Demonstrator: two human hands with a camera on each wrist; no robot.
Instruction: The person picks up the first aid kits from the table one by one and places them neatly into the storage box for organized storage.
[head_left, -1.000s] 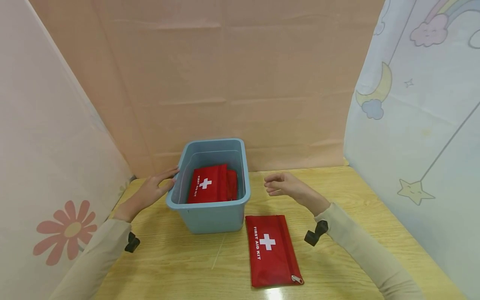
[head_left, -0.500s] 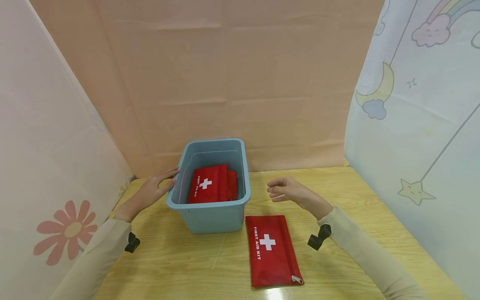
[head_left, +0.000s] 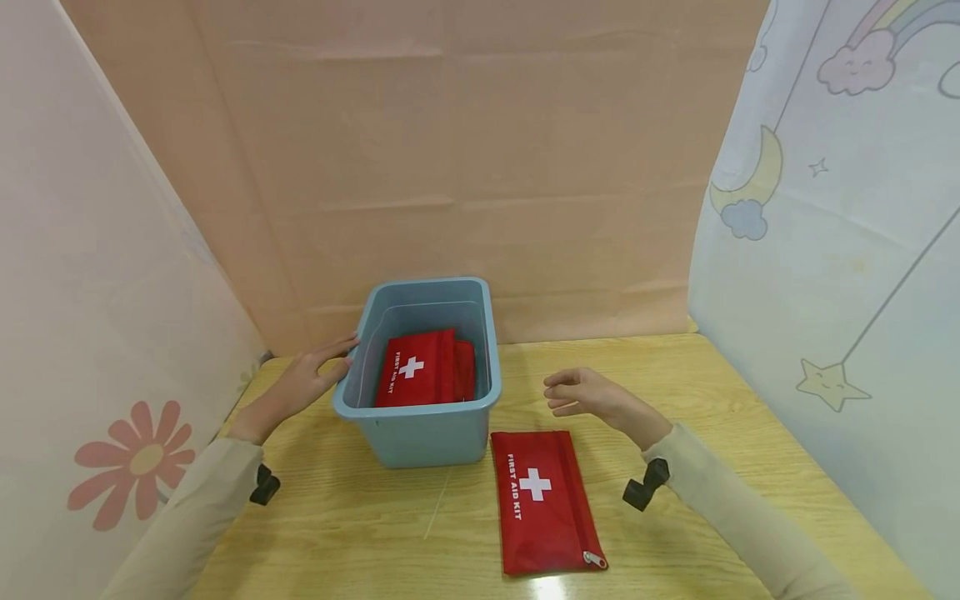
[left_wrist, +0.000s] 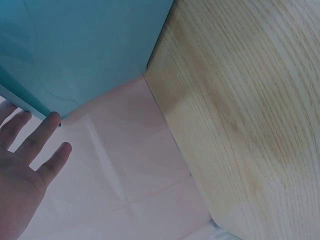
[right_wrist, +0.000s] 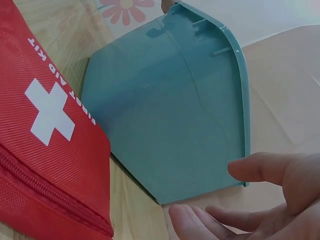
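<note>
Red fabric first-aid pouch [head_left: 545, 500] lies flat on the wooden table [head_left: 750, 400], just in front of the blue plastic bin [head_left: 420, 433].
Head view shows a second red pouch [head_left: 420, 368] inside the bin, hidden from both wrist cameras; left hand [head_left: 303, 382] rests straight-fingered on the bin's side, right hand [head_left: 592, 395] hovers, fingers relaxed, holding nothing.

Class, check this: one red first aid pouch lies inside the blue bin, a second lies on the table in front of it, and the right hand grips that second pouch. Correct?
Not quite. The right hand hovers open above the table, holding nothing, as the head view shows. One pouch does lie in the blue bin, the second pouch in front.
</note>
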